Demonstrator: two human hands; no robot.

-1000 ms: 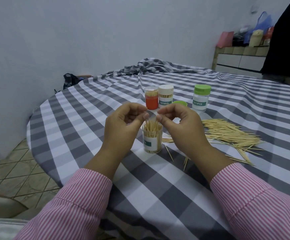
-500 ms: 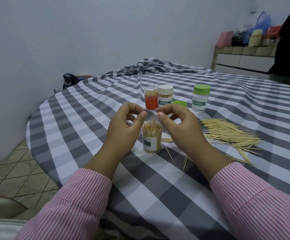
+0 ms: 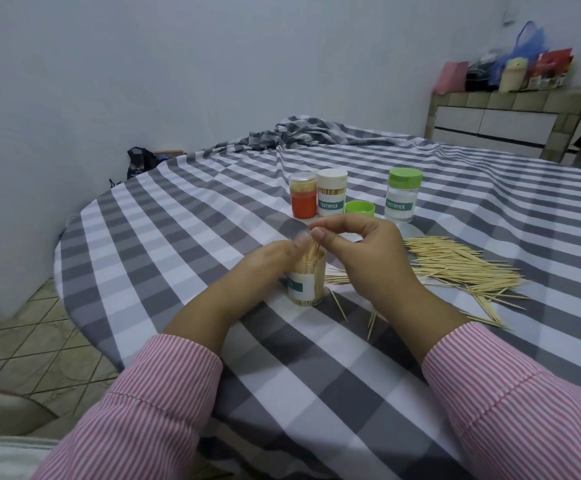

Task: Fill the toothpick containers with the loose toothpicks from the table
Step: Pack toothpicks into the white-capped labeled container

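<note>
A clear open toothpick container (image 3: 308,284) with a white-and-green label stands on the checked tablecloth, packed with toothpicks that stick out of its mouth. My left hand (image 3: 254,275) wraps around its left side, thumb up by the toothpick tips. My right hand (image 3: 368,258) curls over the container's right side, and its thumb and forefinger pinch the tops of the protruding toothpicks. A large pile of loose toothpicks (image 3: 455,265) lies to the right, partly hidden behind my right hand. A few single toothpicks (image 3: 339,304) lie in front of the container.
Behind my hands stand an orange container (image 3: 303,197), a white-lidded container (image 3: 331,197), a loose green lid (image 3: 360,207) and a green-lidded container (image 3: 403,199). The table edge (image 3: 74,271) curves at the left above a tiled floor. A cluttered counter (image 3: 496,112) stands far right.
My left hand dropped from above the container to grip its side. My right hand shifted left over the container's mouth and onto the toothpick tips.
</note>
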